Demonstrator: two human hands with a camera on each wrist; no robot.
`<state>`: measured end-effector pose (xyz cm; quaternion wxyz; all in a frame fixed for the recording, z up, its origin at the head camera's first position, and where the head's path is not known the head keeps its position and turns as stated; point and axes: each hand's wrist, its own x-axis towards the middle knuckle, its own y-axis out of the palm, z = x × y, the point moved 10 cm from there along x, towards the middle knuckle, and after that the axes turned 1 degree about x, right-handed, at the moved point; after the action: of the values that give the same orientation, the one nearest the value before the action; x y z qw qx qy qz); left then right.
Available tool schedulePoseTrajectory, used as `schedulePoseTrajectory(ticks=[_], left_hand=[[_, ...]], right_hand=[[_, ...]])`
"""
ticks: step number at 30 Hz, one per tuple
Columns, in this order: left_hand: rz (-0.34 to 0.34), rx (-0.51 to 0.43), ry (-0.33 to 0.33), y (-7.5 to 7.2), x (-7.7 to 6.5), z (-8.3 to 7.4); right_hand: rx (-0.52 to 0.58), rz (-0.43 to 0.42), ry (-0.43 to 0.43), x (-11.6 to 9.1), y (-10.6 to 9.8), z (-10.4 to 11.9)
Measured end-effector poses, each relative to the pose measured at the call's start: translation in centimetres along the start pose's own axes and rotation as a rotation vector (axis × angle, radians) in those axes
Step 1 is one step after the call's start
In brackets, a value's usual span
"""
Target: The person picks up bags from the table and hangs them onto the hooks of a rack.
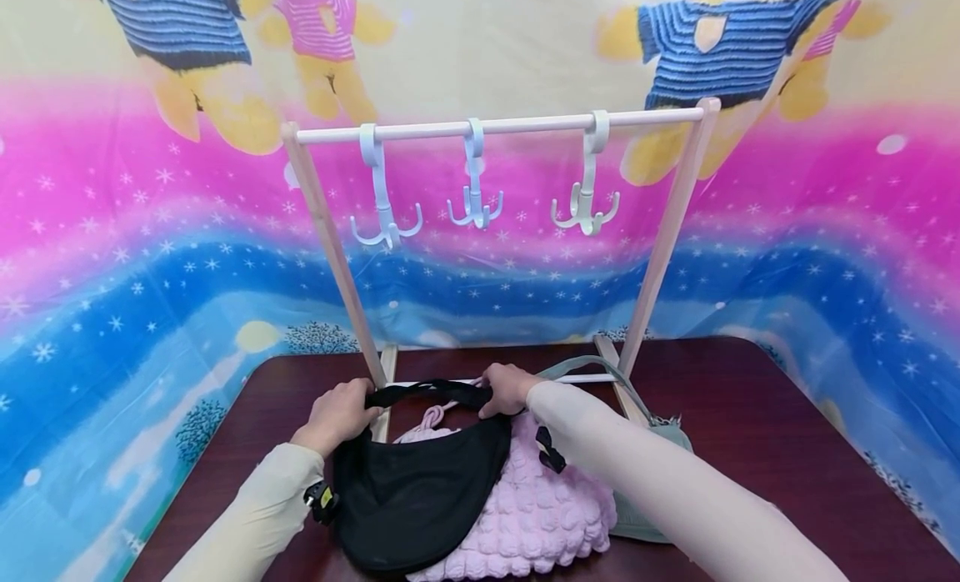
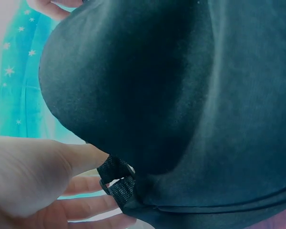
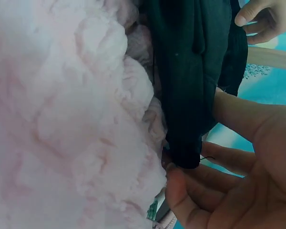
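Note:
A black shoulder bag (image 1: 420, 494) hangs in front, its strap (image 1: 431, 388) spanning the gap between my hands. At the bag's upper left my left hand (image 1: 339, 415) grips the strap; in the left wrist view thumb and fingers close around its webbing and buckle (image 2: 117, 179). My right hand (image 1: 510, 390) pinches the upper right end, and the right wrist view has black fabric (image 3: 190, 86) between thumb and fingers. Behind and right of it lies a pink puffy bag (image 1: 543, 515) with a knotted strap (image 1: 433, 415), partly covered by the black bag.
A wooden rack (image 1: 517, 126) stands at the table's back, carrying a blue hook (image 1: 384, 198), another pale blue hook (image 1: 475, 178) and a pale green hook (image 1: 589, 182). A grey-green bag (image 1: 637, 519) lies partly beneath my right arm. The dark red table (image 1: 780, 449) meets a printed cloth backdrop.

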<state>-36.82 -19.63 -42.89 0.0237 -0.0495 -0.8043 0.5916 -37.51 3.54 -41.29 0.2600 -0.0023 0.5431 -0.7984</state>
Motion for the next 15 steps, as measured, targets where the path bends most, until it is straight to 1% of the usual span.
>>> schedulePoseTrajectory(ticks=[5,15], left_hand=[[-0.003,-0.007,0.009,0.03,-0.01,-0.12],[-0.012,0.007,0.021,0.04,0.18,-0.18]], right_hand=[[0.010,-0.005,-0.010,0.17,0.08,0.25],[0.021,-0.009,0.001,0.27,-0.01,0.24]])
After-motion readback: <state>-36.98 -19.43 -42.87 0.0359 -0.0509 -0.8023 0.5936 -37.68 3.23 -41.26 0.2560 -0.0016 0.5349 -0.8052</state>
